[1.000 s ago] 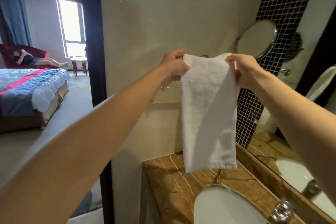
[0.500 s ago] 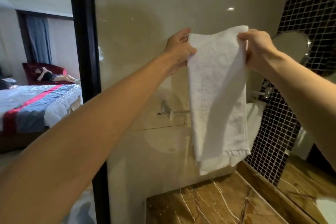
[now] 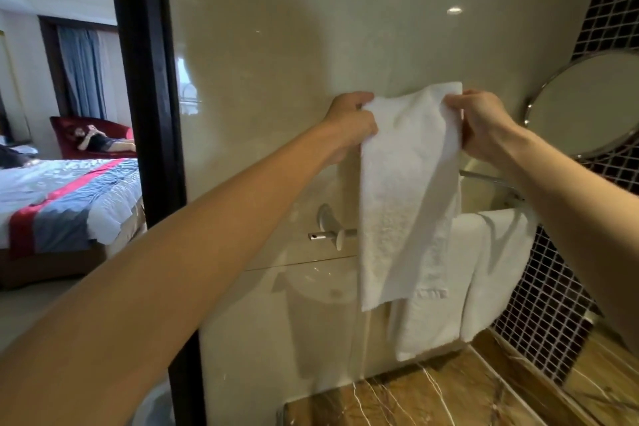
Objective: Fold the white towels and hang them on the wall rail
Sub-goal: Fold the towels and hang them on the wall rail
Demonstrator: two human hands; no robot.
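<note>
Pinching towel [image 3: 404, 201] above rail [image 3: 484, 178], seemingly: left hand [image 3: 352, 123], right hand [image 3: 482, 126].

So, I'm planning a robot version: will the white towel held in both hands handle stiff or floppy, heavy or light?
Probably floppy: the towel hangs limp and creased below the left hand and right hand. Likely light, since pinches at its top corners carry it. Its rough pile probably won't slip off the rail.

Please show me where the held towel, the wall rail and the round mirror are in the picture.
held towel [image 3: 408, 190]: head view, middle of its hanging front.
wall rail [image 3: 321, 236]: head view, bare left end of the bar.
round mirror [image 3: 594, 104]: head view, centre of the glass.
</note>
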